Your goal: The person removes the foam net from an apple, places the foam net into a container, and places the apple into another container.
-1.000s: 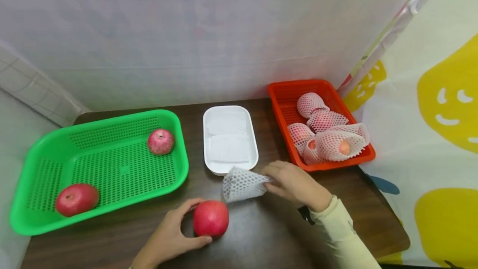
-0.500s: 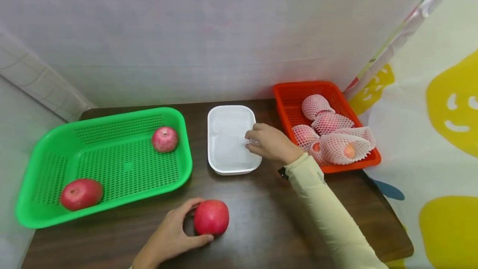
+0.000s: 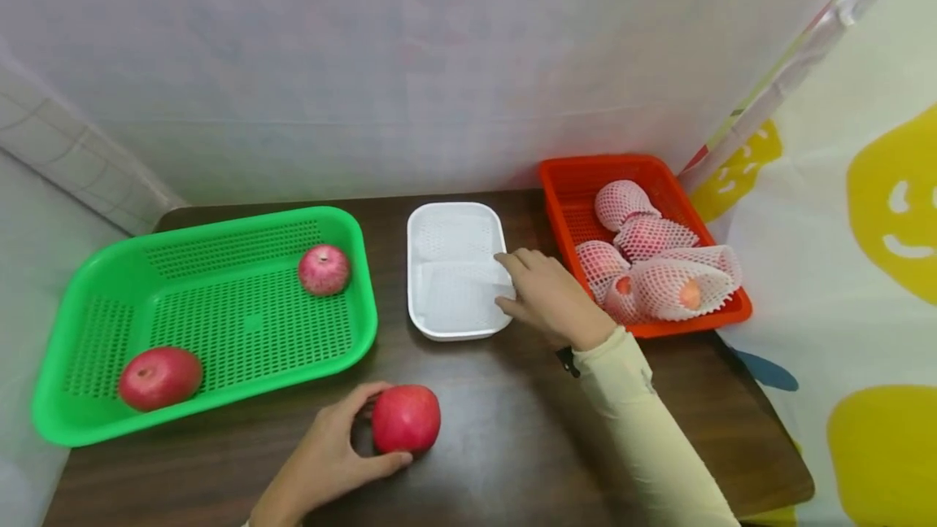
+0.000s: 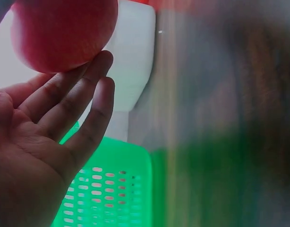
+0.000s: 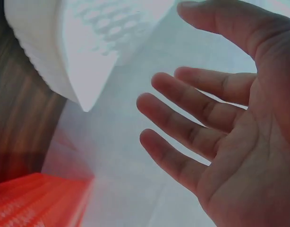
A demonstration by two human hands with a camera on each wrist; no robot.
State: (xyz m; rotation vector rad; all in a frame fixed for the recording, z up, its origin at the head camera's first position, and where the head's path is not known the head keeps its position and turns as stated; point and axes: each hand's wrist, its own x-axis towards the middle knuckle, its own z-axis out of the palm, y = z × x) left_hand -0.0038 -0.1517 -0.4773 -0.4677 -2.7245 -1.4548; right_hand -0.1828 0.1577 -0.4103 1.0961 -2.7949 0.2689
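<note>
1. A red apple (image 3: 406, 419) is sitting at the near side of the dark table (image 3: 483, 470), in front of the white tray; whether it is resting fully on the wood, I cannot tell.
2. The left hand (image 3: 329, 442) is gripping it from the side, fingers curving round the far side and thumb bracing the near one, presumably keeping it from rolling.
3. The right hand (image 3: 545, 291) is hovering at the tray's right edge, fingers spread well apart and holding nothing; contact with the rim is hard to judge.
4. The white tray (image 3: 457, 335) is standing between the two baskets, its white foam netting (image 3: 455, 299) lying flat, probably placed there for easy reach.
5. To the left, the green basket (image 3: 220, 401) is holding two bare apples (image 3: 160, 378), one near its front edge, one towards the right end.
6. To the right, the red basket (image 3: 558, 222) is holding netted fruit (image 3: 659, 287) huddled together, the foam likely cushioning them; one sleeve is overhanging the rim.
</note>
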